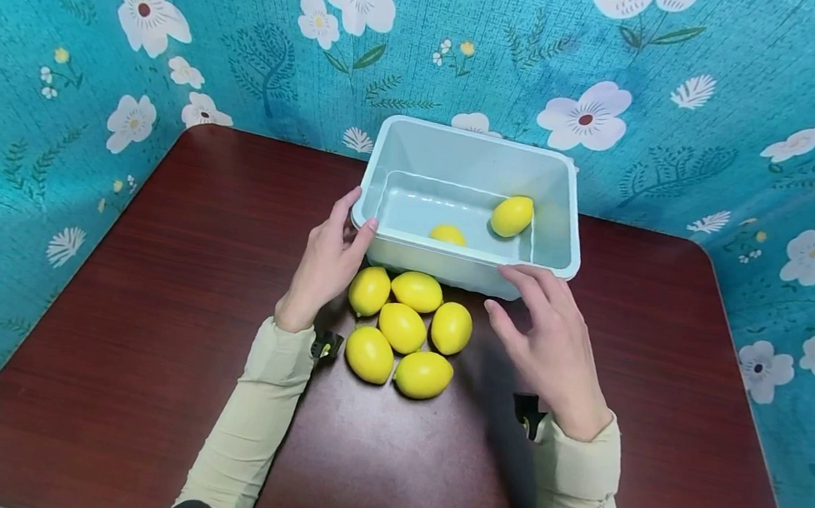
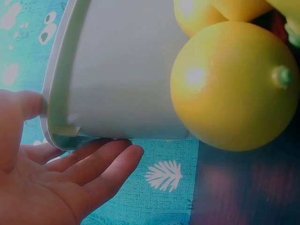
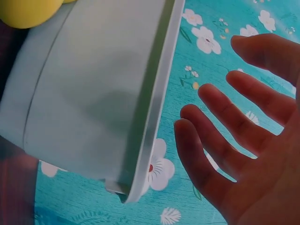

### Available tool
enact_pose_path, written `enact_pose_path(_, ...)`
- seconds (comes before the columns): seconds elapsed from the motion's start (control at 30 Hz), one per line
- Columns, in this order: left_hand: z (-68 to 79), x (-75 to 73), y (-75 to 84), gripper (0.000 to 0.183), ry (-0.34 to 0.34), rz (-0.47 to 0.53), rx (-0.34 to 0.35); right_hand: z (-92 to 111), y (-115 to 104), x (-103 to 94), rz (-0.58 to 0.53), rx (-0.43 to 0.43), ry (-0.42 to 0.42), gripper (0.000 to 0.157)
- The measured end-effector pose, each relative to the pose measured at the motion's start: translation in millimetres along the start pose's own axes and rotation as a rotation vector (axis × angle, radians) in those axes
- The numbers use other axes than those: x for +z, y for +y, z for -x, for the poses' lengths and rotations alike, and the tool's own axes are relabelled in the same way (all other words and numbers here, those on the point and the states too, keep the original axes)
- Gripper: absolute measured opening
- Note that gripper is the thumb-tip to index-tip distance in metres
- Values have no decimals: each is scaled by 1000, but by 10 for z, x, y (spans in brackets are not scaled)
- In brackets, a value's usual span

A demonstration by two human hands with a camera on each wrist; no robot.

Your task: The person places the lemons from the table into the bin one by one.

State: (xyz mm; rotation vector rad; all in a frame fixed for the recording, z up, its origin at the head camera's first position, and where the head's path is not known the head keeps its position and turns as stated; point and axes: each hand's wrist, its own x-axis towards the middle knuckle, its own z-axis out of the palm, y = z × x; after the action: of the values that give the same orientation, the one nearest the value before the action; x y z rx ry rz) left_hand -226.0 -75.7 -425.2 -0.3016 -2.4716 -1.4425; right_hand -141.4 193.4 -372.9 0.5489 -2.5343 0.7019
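Observation:
A pale blue-grey plastic bin (image 1: 456,155) stands at the back of the table. Its front left corner is between the thumb and fingers of my left hand (image 1: 323,265); the thumb lies on the rim, and the fingers reach along the outer side in the left wrist view. My right hand (image 1: 555,350) hovers at the front right of the bin, fingers spread and holding nothing; the right wrist view shows a gap between fingertips and rim. Inside are two lemons, one (image 1: 512,216) at the right and another (image 1: 448,234) partly hidden by the front wall.
Several lemons (image 1: 402,328) lie clustered on the dark red-brown wooden table (image 1: 165,327), right before the bin's front wall. One lemon (image 2: 234,86) looms close in the left wrist view. A teal floral cloth (image 1: 431,47) hangs behind the table and along its sides.

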Motion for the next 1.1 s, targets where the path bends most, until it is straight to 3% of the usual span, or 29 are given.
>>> enact_pose_path(0.17,0,-2,-9,57,0,-1,-2,4,2,72,15,-5,-50,42)
enact_pose_path(0.37,-5,-6,-12,57,6,-4,-5,53,41,244,32,-11,-179,39)
enact_pose_path(0.67,-4,-5,-17,57,4,3,7,104,93,492,20,67,-321,51)
enact_pose_path(1.1,-8,1,-22,57,-4,16,-10,182,123,738,9,177,-390,62)
